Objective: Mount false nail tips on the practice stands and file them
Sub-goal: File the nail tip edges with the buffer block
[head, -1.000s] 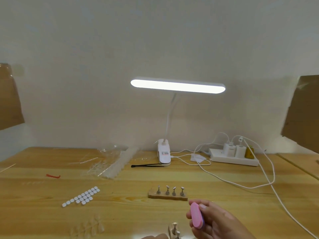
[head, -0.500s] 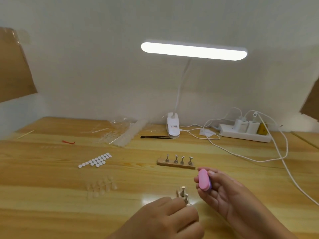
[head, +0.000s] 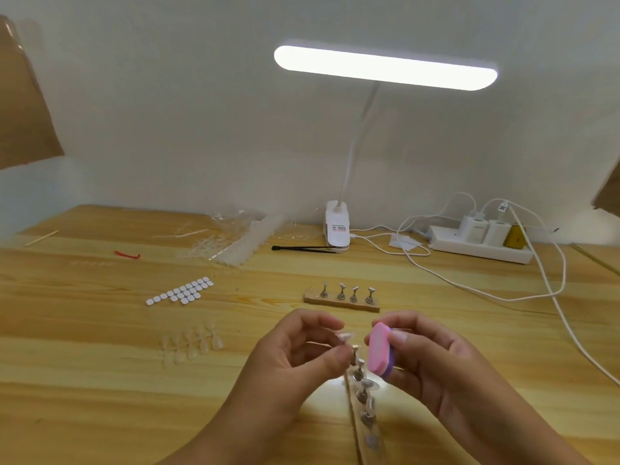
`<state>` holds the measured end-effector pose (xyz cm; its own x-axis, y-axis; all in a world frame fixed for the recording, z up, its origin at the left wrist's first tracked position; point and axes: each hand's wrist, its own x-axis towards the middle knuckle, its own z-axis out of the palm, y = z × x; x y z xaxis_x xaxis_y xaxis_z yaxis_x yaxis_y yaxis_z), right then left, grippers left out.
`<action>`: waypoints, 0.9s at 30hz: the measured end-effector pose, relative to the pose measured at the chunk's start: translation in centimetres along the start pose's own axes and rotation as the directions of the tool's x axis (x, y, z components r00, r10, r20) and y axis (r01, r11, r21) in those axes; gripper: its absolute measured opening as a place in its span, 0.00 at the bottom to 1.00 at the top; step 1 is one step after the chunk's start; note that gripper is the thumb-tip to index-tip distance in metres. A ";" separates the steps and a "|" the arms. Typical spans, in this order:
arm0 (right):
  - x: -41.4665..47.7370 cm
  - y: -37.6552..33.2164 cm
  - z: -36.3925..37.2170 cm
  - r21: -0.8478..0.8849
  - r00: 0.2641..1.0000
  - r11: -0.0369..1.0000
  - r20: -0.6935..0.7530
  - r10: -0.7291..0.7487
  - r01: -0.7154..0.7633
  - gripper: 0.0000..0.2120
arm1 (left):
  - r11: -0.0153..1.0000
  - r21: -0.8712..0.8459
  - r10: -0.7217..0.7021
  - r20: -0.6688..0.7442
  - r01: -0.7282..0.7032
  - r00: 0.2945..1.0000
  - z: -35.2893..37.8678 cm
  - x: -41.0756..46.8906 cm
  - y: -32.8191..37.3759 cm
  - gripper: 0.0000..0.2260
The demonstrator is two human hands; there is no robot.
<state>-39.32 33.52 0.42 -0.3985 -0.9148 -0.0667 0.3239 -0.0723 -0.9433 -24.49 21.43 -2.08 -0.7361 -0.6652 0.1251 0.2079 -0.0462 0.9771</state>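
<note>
Right now my left grip (head: pixel 295 360) pinches a stand (head: pixel 354 351) bearing a clear tip (head: pixel 344 336), fingers curled close, over the far end of a rack (head: pixel 359 431) on the surface (head: pixel 100 380). My right grip (head: pixel 436 370) is curled round a pink file (head: pixel 378 352), upright just beside the tip and apart from it.

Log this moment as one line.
left hand: pinches stand bearing nail tip | right hand: grips pink buffer block | block and tip: apart | far base: four stands
</note>
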 end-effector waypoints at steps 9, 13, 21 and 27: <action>0.0 0.3 0.4 -0.024 0.998 0.997 0.009 -0.068 0.068 0.09 | 0.994 -0.074 -0.076 0.037 0.078 0.996 0.2 0.0 0.0 0.11; -0.1 0.5 0.6 -0.103 0.998 0.993 -0.002 -0.065 0.064 0.09 | 0.998 -0.034 -0.044 0.045 0.046 0.998 0.1 0.0 0.2 0.11; -0.1 0.6 0.6 -0.102 0.996 0.991 0.006 -0.086 0.086 0.13 | 0.996 0.087 -0.043 0.071 0.037 0.997 0.0 -0.1 -0.1 0.10; -0.1 1.0 0.4 -0.110 0.999 0.993 0.041 -0.031 0.036 0.17 | 0.988 0.152 0.000 0.067 -0.010 0.998 -0.3 -0.1 -0.2 0.11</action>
<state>-38.58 33.32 -0.40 -0.3733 -0.9274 -0.0238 0.2132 -0.0608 -0.9751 -24.27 21.35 -2.38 -0.7774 -0.6141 0.1362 0.1151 0.0739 0.9906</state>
